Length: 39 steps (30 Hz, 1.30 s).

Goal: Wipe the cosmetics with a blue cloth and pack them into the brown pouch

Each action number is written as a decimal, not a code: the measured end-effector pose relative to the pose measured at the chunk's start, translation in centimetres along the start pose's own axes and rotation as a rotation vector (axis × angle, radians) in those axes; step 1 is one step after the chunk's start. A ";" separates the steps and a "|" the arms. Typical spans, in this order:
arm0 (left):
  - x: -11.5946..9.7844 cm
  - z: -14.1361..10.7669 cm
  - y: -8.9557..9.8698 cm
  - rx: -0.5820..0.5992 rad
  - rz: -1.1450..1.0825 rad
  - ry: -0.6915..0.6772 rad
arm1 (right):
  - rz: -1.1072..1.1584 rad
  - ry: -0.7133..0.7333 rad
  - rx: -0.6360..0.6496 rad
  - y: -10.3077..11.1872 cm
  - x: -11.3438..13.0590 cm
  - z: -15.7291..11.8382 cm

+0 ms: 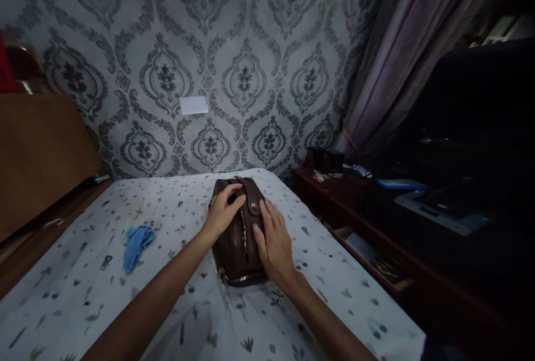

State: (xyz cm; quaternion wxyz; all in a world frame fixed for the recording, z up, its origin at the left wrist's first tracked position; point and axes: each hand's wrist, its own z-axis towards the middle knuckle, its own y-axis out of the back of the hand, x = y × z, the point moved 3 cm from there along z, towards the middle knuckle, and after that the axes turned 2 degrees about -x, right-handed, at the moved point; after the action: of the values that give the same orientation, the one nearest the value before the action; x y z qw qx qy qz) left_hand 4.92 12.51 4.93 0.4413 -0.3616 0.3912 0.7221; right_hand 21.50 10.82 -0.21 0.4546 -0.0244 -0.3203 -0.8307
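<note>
A dark brown leather handbag (234,238) lies on the bed, with gold zippers and a strap tab with a gold stud on top. My left hand (221,213) rests on the bag's upper left side. Its thumb and index finger curve over the top near the zipper, their tips a little apart. Against the bag's right side lies my right hand (273,238), fingers stretched out and the thumb near the zipper line. A gold zipper end (223,275) shows at the bag's near left corner. The bag's far end is partly hidden by my left hand.
A crumpled blue cloth (137,247) lies on the patterned white sheet (179,316) to the left. At the right stands a dark red desk (355,213) with an open drawer (376,261). A brown wooden panel (42,149) borders the bed's left side.
</note>
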 end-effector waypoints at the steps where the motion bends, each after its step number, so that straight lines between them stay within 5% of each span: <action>1: -0.2 -0.2 0.0 -0.003 0.033 -0.021 | -0.028 0.023 -0.018 -0.1 0.1 0.0; 11: -0.5 -1.2 0.7 -0.052 0.291 -0.093 | -0.119 0.103 -0.157 -0.2 0.2 0.2; 20: -1.1 1.1 2.4 0.424 0.753 -0.539 | -0.071 0.066 -0.080 0.7 0.3 0.9; 23: -2.2 1.6 2.6 0.390 0.777 -0.629 | -0.052 0.067 -0.037 1.1 0.3 1.3; 27: -3.1 2.9 3.0 0.097 0.647 -0.595 | -0.038 0.063 0.003 1.6 0.6 1.6; 29: -3.0 3.5 2.8 0.055 0.571 -0.560 | -0.048 0.064 0.003 1.6 0.8 1.7; 39: -1.1 9.1 -0.7 0.380 0.714 -0.366 | -0.139 0.057 -0.022 0.8 1.0 1.4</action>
State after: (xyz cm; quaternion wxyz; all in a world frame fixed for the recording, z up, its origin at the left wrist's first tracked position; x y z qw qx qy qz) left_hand 4.37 20.39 9.68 0.2850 0.0173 0.5328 0.7966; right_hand 21.18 10.55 1.60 0.4043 0.0165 -0.2989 -0.8642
